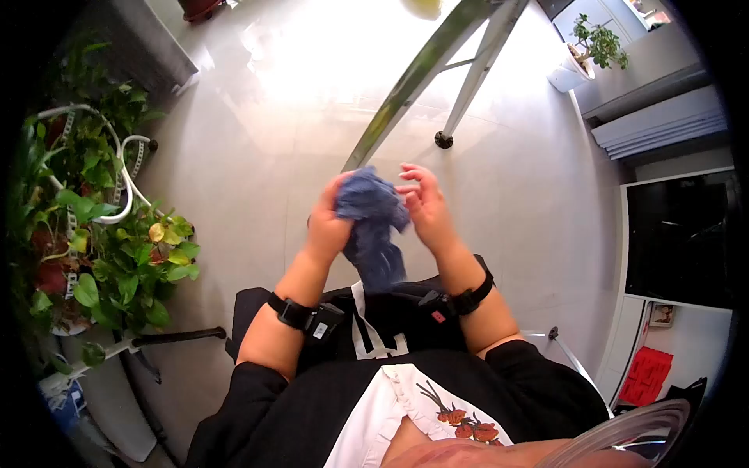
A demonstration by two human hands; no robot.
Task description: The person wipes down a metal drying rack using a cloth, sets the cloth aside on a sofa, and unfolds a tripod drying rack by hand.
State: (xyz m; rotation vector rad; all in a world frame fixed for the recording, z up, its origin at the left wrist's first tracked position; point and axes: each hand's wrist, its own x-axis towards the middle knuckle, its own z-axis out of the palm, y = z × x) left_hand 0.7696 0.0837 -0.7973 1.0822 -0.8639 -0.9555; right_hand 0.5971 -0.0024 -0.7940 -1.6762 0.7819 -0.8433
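A crumpled blue-grey cloth (374, 226) hangs in front of my lap, its lower end drooping and slightly blurred. My left hand (331, 222) grips the bunched upper part from the left side, with some fingers hidden behind the fabric. On the other side, my right hand (429, 207) has its fingers apart and loosely bent. Its fingertips are close to the cloth's right edge; whether they touch it I cannot tell.
Metal legs of a stand (421, 86) rise from the tiled floor (250, 195) just beyond my hands. Leafy potted plants (101, 234) fill the left side. A white-potted plant (573, 70) stands at upper right, above a black screen panel (679, 238) and a red item (646, 374).
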